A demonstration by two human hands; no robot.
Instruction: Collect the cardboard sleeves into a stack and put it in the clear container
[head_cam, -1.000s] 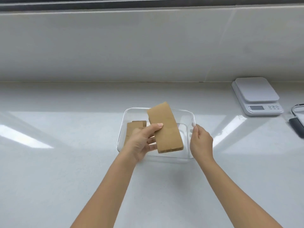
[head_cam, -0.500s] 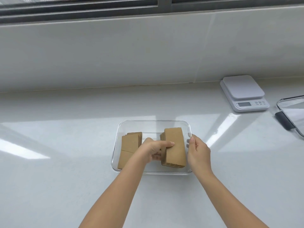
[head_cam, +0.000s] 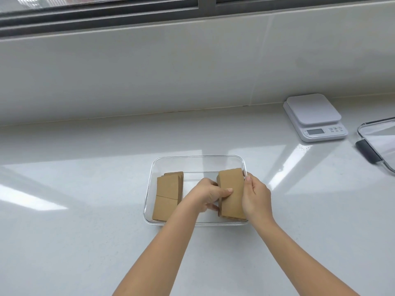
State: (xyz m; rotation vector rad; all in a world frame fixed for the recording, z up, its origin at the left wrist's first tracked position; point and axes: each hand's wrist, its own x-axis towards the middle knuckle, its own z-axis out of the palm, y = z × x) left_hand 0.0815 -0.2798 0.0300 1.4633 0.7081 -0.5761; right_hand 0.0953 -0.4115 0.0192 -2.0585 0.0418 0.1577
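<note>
A clear rectangular container (head_cam: 197, 159) sits on the white counter in front of me. Inside it on the left lies a stack of brown cardboard sleeves (head_cam: 167, 195). On the right side of the container a second stack of sleeves (head_cam: 232, 189) rests inside, and my left hand (head_cam: 206, 194) grips its left edge, thumb on top. My right hand (head_cam: 255, 196) holds the container's right wall, fingers at the rim beside that stack.
A white kitchen scale (head_cam: 314, 117) stands at the back right. A clear lid with a dark clip (head_cam: 378, 146) lies at the right edge. A tiled wall and a window frame rise behind the counter.
My left hand has lowered the sleeve stack from above the container down into its right side. My right hand stayed at the container's right wall.
</note>
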